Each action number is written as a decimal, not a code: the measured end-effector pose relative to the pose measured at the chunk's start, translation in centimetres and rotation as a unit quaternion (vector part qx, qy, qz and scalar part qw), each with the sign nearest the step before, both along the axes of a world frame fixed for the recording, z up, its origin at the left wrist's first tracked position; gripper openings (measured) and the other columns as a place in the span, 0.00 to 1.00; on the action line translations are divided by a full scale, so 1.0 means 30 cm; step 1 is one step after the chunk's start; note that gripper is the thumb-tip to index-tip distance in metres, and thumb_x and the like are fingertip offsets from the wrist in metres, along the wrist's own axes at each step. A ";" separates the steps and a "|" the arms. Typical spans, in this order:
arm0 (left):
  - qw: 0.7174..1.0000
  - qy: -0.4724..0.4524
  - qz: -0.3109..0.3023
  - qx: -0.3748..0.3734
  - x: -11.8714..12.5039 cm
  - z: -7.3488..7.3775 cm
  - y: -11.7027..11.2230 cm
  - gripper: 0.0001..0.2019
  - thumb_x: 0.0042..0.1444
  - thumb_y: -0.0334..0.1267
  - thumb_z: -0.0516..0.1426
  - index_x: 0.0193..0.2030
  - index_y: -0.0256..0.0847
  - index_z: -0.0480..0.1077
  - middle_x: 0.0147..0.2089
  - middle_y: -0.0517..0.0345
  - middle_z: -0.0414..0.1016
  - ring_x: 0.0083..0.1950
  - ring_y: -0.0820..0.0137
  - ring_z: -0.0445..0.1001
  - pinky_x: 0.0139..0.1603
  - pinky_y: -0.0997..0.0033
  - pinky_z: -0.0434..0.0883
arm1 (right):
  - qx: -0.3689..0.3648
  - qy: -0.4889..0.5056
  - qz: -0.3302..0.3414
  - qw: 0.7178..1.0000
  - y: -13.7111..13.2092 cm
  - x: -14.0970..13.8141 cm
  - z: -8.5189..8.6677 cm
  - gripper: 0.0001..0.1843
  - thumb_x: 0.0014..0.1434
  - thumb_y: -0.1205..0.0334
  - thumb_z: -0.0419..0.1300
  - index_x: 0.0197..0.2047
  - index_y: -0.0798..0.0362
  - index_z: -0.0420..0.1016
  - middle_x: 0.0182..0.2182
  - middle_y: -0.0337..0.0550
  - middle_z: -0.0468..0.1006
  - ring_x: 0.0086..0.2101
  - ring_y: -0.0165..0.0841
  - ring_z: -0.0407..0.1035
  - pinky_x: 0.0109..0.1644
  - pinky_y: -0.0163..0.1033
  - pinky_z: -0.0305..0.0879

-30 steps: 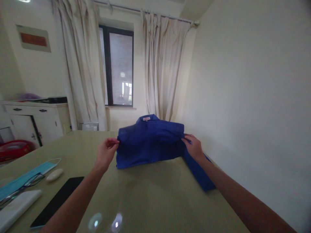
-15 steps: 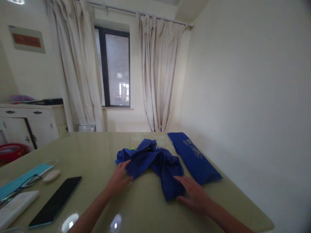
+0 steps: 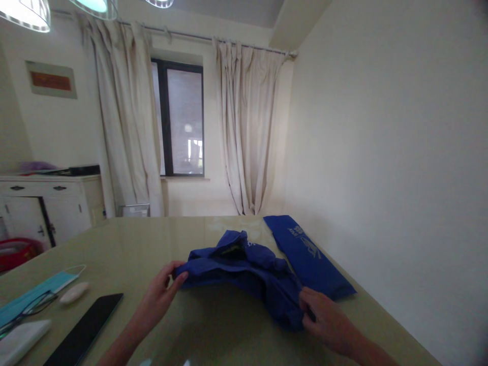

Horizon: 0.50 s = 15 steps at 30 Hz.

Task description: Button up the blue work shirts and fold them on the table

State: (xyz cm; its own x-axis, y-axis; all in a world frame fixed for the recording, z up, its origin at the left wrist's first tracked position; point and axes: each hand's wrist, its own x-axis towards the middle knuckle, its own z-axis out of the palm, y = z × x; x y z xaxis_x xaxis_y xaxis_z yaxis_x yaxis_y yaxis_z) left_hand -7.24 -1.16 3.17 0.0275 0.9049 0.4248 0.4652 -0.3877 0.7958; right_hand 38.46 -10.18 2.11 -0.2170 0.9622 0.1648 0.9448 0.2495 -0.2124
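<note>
A crumpled blue fabric piece point(image 3: 244, 262), with bits of white print near its far side, lies partly on the table and is lifted along its near edge. The thumb and fingers of my left hand point(image 3: 163, 290) pinch its left end. At its right end, my right hand point(image 3: 324, 317) grips the cloth in closed fingers. Between the two hands the near edge is stretched in a low arch, with shadow beneath. Whether the piece is a bag or a garment I cannot tell. Just to its right rests a flat, folded blue cloth point(image 3: 308, 254) with pale printing.
On the table's point(image 3: 145, 249) left side lie a black phone point(image 3: 86, 330), a white mouse point(image 3: 74, 293), eyeglasses point(image 3: 38, 305), a light-blue face mask point(image 3: 49, 284) and a white box-like object point(image 3: 23, 340). A white wall point(image 3: 400, 178) runs along the right.
Both hands have closed on the crumpled blue fabric and raised its near edge, pulling the ends apart. Before, the fingers were open against it. The camera view has tilted upward slightly.
</note>
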 end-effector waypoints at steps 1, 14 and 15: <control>0.999 -0.024 -0.033 -0.033 -0.055 0.027 -0.042 0.26 0.55 0.63 0.58 0.47 0.43 0.75 0.42 0.54 0.80 0.44 0.59 0.76 0.48 0.62 0.75 | -0.021 0.030 0.004 0.999 -0.017 0.036 0.031 0.08 0.49 0.70 0.54 0.33 0.50 0.69 0.36 0.40 0.75 0.38 0.36 0.70 0.44 0.39 0.62; 0.952 0.271 -0.067 -0.128 0.126 -0.058 -0.010 0.12 0.64 0.43 0.50 0.46 0.43 0.72 0.34 0.59 0.79 0.37 0.65 0.77 0.39 0.69 0.68 | -0.030 0.153 -0.051 0.986 0.329 -0.106 0.038 0.35 0.58 0.41 0.61 0.61 0.55 0.69 0.58 0.57 0.74 0.55 0.46 0.71 0.59 0.45 0.64; 0.945 0.300 -0.037 -0.128 0.158 -0.067 0.027 0.13 0.63 0.42 0.52 0.50 0.43 0.71 0.35 0.58 0.79 0.39 0.64 0.78 0.41 0.68 0.68 | -0.032 0.146 -0.073 0.986 0.370 -0.142 0.018 0.41 0.57 0.39 0.62 0.65 0.57 0.65 0.61 0.60 0.71 0.58 0.48 0.68 0.61 0.46 0.63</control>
